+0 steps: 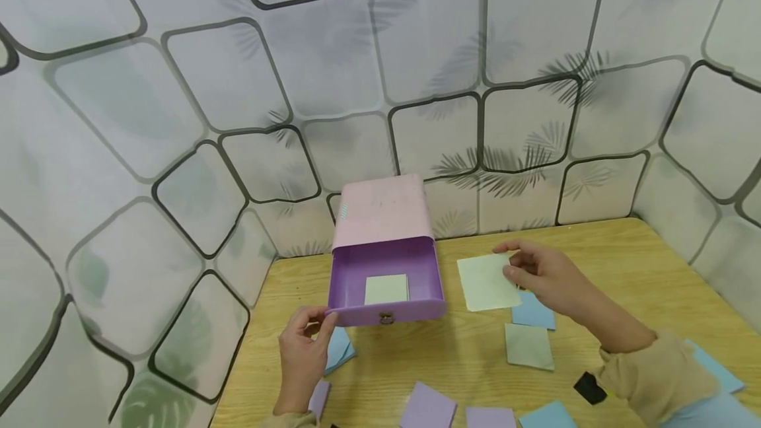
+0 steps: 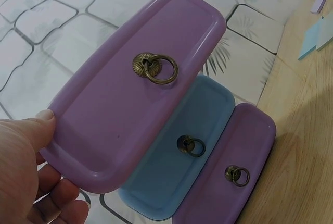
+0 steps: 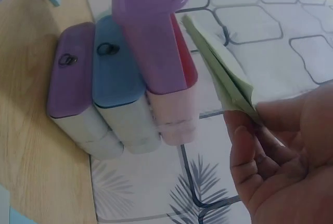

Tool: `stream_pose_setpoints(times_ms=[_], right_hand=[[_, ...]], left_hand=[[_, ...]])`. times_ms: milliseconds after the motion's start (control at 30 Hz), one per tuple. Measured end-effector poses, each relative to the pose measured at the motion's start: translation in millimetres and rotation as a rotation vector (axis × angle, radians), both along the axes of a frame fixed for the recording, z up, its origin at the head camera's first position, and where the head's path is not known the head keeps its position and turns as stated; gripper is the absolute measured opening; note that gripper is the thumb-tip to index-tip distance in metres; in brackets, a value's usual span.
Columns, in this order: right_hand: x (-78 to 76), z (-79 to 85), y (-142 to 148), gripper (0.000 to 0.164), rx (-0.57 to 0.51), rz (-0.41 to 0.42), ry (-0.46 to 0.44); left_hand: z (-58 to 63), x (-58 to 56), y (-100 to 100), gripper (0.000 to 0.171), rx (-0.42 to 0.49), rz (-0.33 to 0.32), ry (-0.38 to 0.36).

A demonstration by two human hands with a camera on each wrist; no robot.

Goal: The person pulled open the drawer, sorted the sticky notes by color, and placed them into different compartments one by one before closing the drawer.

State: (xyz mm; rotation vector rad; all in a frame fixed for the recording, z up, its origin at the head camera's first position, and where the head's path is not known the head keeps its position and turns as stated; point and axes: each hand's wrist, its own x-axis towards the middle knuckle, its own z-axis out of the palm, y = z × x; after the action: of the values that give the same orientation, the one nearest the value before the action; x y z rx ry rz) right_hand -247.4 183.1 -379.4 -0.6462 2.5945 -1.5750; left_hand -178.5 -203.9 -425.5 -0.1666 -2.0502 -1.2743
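Observation:
A small chest with a pink top (image 1: 383, 210) has its top purple drawer (image 1: 416, 312) pulled out. My left hand (image 1: 302, 352) grips the left end of the drawer front, thumb on its face in the left wrist view. Inside the drawer lies a small stack of pale green notes (image 1: 386, 289). To the right of the drawer, above the table, my right hand (image 1: 543, 276) pinches more pale green notes (image 1: 487, 283) between thumb and fingers. The right wrist view shows these notes (image 3: 221, 70) as a thin stack with leaves parting.
Below the open drawer are a blue drawer (image 2: 182, 146) and another purple drawer (image 2: 229, 166), both closed, with ring pulls. Blue notes (image 1: 533, 311), a green note pad (image 1: 529, 347), purple notes (image 1: 428, 407) and a black item (image 1: 590, 388) lie on the wooden table (image 1: 600, 249).

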Motion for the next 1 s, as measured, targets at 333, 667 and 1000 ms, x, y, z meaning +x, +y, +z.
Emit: stream_pose_setpoints(times_ms=[333, 667, 1000], right_hand=[[-4.5, 9.4, -19.8, 0.036, -0.19, -0.041, -0.063], [-23.0, 13.1, -45.6, 0.025, -0.214, 0.057, -0.061], [-45.1, 24.3, -77.7, 0.02, -0.042, 0.126, -0.019]], left_hand=[[-1.1, 0.4, 0.0, 0.008, 0.007, 0.005, -0.007], [-2.0, 1.5, 0.8, 0.008, 0.016, 0.014, -0.03], [-1.8, -1.8, -0.2, 0.009, 0.008, -0.007, 0.011]])
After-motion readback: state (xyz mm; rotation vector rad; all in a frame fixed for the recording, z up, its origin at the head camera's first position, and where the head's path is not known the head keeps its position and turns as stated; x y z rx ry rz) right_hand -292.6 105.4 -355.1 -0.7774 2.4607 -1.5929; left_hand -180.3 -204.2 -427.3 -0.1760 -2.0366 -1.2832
